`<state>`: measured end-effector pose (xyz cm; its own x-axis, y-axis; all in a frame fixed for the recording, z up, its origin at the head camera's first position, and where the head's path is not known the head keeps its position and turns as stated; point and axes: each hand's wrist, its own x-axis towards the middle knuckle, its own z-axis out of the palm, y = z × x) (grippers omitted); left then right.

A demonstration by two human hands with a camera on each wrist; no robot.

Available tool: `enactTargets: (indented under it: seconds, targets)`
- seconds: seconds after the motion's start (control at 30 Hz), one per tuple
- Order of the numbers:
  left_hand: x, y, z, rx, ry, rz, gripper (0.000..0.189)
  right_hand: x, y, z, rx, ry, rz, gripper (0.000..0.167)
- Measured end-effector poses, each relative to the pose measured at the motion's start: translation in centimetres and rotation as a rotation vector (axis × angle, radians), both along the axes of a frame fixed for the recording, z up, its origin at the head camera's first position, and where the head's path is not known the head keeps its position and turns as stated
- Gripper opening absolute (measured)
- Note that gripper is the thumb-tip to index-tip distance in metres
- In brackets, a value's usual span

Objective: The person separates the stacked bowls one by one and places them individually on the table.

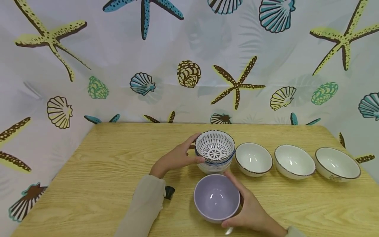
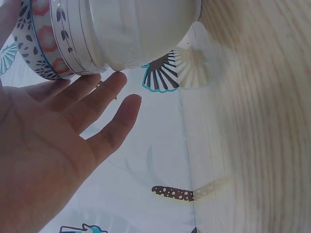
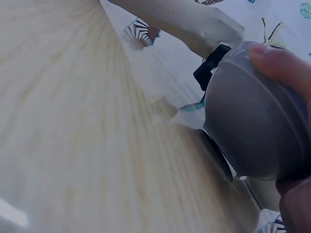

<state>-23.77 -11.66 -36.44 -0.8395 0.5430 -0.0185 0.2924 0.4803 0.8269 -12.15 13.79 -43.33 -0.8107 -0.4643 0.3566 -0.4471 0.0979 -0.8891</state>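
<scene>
The round purple bowl (image 1: 217, 197), gripped at its right side by the person's right hand (image 1: 248, 207), lies directly on the near side of the bowl stack (image 1: 214, 151), whose left side the left hand (image 1: 179, 154) grips between thumb and fingers.
</scene>
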Motion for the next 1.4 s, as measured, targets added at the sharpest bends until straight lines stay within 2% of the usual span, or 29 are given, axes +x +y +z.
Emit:
enactTargets:
  seconds: [0.4,0.63,0.7,0.83,1.07,1.27,1.4]
  targets:
    - [0.1,0.0,0.0,-0.004,0.006,-0.003,0.094,0.1,0.2,-0.4,0.081,-0.036,0.037,0.123]
    - [0.3,0.0,0.0,-0.006,-0.012,-0.003,0.095,0.3,0.6,0.3,0.13,-0.085,0.065,0.123]
    - [0.3,0.1,0.0,-0.008,-0.009,-0.002,0.095,0.2,0.8,0.7,0.141,-0.075,0.069,0.12]
    - [0.3,0.0,0.1,-0.004,-0.004,0.004,0.095,-0.3,1.1,1.4,0.141,0.003,0.085,0.114]
    - [0.2,0.1,-0.1,0.0,-0.006,0.002,0.095,-0.6,1.3,2.5,0.118,0.069,0.112,0.113]
    - [0.1,0.1,-0.4,-0.002,-0.009,-0.004,0.095,-1.4,1.4,3.8,0.019,0.127,0.095,0.112]
    - [0.0,0.1,-0.3,-0.011,-0.005,-0.005,0.095,-2.2,1.5,5.0,0.018,0.15,0.058,0.111]
